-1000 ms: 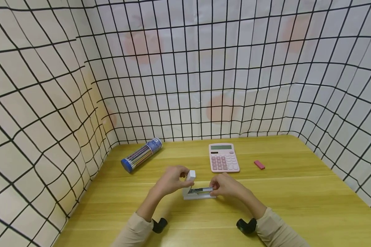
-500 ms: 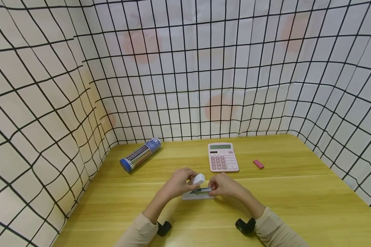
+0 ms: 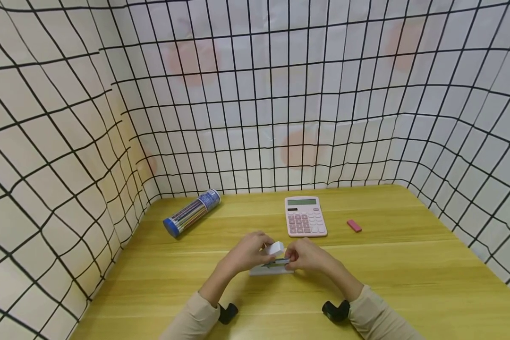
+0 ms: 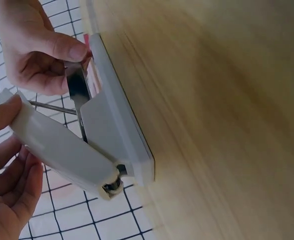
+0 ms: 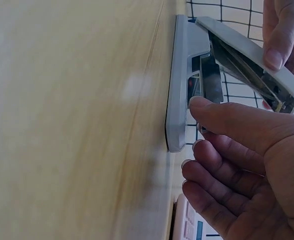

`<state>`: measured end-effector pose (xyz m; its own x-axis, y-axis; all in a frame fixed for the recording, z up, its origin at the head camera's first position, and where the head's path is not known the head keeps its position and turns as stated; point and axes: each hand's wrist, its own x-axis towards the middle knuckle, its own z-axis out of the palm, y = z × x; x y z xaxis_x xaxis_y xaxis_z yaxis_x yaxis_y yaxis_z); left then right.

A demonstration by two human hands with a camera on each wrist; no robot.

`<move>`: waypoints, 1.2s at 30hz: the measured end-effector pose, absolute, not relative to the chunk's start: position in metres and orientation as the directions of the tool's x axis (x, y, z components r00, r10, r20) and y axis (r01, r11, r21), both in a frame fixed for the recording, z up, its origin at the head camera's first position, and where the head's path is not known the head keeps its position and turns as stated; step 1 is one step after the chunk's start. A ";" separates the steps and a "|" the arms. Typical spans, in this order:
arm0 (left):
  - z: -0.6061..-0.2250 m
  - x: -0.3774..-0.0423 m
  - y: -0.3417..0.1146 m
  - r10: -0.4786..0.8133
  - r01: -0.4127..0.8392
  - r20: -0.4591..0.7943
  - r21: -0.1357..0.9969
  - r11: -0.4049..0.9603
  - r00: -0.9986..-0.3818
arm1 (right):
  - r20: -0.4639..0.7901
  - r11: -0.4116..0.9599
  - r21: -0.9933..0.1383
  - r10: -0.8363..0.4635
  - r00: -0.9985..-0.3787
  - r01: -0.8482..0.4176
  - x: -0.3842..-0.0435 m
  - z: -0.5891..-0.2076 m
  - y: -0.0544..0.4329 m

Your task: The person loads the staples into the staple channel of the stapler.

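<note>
A white stapler [image 3: 257,271] rests on the wooden table with its top lifted away from the base. My left hand [image 3: 248,251] grips the raised lid [image 4: 62,145], thumb on one side and fingers on the other. Under that lid runs the dark metal staple channel [image 5: 211,80], standing a little above the base [image 4: 112,127]. My right hand [image 3: 308,255] pinches the channel's front end between thumb and index finger, its other fingers loosely curled below. A thin metal rod [image 4: 52,107] spans from the lid towards the channel.
Behind my right hand lies a pink calculator [image 3: 306,217]. To its right is a small pinkish-red block [image 3: 354,225]. A clear tube of pencils with a blue cap [image 3: 192,213] lies at the back left. Black-grid sheeting [image 3: 255,118] encloses the table's back and sides.
My left hand has moved right and tilted the stapler's lid down closer to the channel. My right hand keeps its pinch at the front end, almost unmoved.
</note>
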<state>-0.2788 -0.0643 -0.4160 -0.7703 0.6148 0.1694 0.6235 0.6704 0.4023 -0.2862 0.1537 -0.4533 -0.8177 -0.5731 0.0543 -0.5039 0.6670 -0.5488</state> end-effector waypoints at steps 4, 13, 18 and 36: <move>-0.416 -0.279 -0.062 0.623 0.626 0.158 0.400 0.669 -0.766 | 0.059 0.668 -0.546 -0.572 -0.818 -0.506 -0.285 -0.453 0.153; -0.416 -0.277 -0.059 0.637 0.630 0.128 0.383 0.675 -0.760 | 0.046 0.666 -0.566 -0.563 -0.825 -0.486 -0.287 -0.452 0.152; -0.419 -0.279 -0.059 0.643 0.621 0.076 0.371 0.691 -0.762 | 0.054 0.651 -0.576 -0.574 -0.817 -0.495 -0.287 -0.453 0.153; -0.425 -0.279 -0.062 0.647 0.617 0.026 0.335 0.712 -0.762 | 0.048 0.670 -0.563 -0.558 -0.828 -0.484 -0.288 -0.458 0.155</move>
